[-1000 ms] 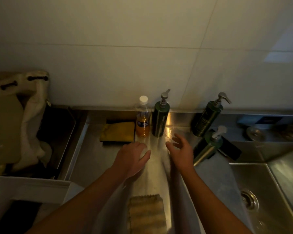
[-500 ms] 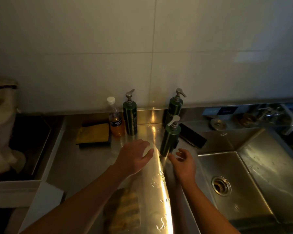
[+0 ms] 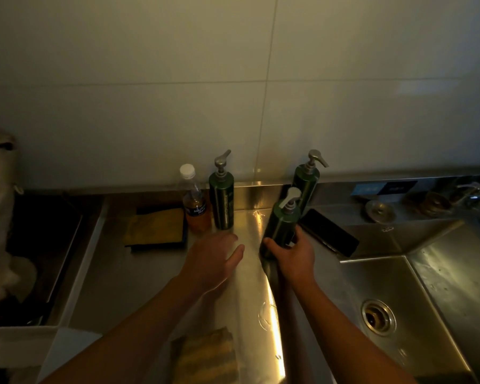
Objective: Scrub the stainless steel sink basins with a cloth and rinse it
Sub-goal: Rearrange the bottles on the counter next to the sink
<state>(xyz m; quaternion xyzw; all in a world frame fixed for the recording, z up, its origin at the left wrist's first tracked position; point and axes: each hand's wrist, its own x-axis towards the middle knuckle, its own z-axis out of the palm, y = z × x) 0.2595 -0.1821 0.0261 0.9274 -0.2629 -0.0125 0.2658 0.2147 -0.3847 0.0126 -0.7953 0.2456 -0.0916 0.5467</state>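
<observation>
Centre-right of frame: a green pump bottle (image 3: 281,225) is being gripped low on its body by the R hand (image 3: 294,253), w/ fingers and thumb wrapped round it. Whether its base is resting on the steel counter (image 3: 122,273) can't be told. The L hand (image 3: 211,259) is being held just left of it, palm down, fingers relaxed and spread, w/ nothing in it. The hands are being held apart, w/ a bright strip of counter btwn them.

The striped cloth (image 3: 205,356) is lying at bottom centre on the counter, btwn the two forearms, well apart from both hands and untouched. The sink basin (image 3: 427,300) w/ its drain (image 3: 377,317) is being shown at lower right, right of the R forearm.

Upper centre, along the wall: a plastic bottle (image 3: 196,212) of orange liquid, a 2nd pump bottle (image 3: 223,203) beside it, a 3rd pump bottle (image 3: 306,181) behind the gripped one. A yellow cloth (image 3: 155,225) is lying on a dark pad, left of the plastic bottle. A flat black slab (image 3: 330,234) is lying just right of the R hand.
</observation>
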